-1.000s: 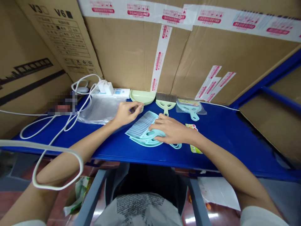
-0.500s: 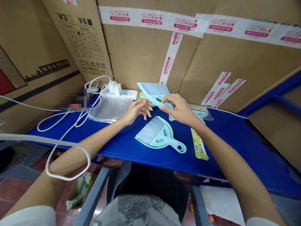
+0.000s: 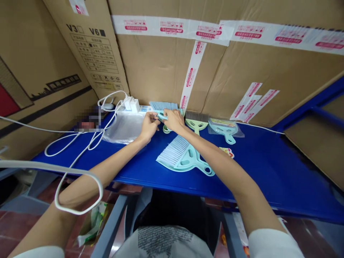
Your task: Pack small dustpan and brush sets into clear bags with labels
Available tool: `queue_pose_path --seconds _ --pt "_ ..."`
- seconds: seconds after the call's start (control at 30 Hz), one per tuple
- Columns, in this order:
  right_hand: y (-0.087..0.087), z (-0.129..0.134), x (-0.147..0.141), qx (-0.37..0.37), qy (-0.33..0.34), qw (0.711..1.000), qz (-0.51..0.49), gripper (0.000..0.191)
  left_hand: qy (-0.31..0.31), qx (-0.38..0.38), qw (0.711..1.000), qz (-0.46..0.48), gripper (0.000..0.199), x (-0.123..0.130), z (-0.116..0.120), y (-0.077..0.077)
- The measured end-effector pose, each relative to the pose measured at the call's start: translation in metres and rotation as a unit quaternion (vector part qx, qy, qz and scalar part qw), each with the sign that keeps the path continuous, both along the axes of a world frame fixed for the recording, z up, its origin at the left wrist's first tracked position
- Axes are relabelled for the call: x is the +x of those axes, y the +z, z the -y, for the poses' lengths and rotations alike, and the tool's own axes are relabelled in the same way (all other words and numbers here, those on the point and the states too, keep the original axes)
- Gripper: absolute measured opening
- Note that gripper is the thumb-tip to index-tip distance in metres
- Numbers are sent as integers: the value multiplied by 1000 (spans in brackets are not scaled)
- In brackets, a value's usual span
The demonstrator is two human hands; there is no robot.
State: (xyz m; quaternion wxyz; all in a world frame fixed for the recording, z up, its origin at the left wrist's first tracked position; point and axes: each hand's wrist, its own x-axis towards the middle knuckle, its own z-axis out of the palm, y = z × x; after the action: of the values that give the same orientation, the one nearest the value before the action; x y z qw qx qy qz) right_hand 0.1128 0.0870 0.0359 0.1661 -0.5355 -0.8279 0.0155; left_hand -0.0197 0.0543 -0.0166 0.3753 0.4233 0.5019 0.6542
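A light-blue hand brush (image 3: 164, 106) is held up at the back of the table, its bristles towards the cardboard. My right hand (image 3: 174, 120) grips it from the right. The fingers of my left hand (image 3: 149, 126) are curled and closed at its left end; part of the brush is hidden by both hands. Below them a light-blue brush lies nested in its dustpan (image 3: 185, 159), handle to the right. Just under my right hand, a green ring-shaped handle end (image 3: 166, 129) shows. Right of that hand lies a green brush (image 3: 197, 124) with dark bristles.
A bagged light-blue brush-and-dustpan set (image 3: 224, 128) lies at the back right, with a printed card (image 3: 227, 152) partly behind my right forearm. Clear plastic bags (image 3: 123, 127), a power strip (image 3: 145, 108) and white cables (image 3: 92, 138) occupy the left. Cardboard (image 3: 161, 68) walls the back.
My right hand has moved left and lowered the brush, uncovering the green brush and bagged set. My left hand's spread fingers have closed at the brush.
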Motion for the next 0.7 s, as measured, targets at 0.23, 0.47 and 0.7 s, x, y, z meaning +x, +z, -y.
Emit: queue_pose_path --seconds 0.23,0.47,0.7 --pt "31 42 78 50 162 984 -59 27 30 68 997 21 35 -10 -8 -2" --pt "1 133 177 -32 329 937 116 40 -43 115 978 -171 24 -10 -3 -2" --pt "-3 138 167 -44 328 927 175 35 -108 211 828 -507 16 -4 20 3"
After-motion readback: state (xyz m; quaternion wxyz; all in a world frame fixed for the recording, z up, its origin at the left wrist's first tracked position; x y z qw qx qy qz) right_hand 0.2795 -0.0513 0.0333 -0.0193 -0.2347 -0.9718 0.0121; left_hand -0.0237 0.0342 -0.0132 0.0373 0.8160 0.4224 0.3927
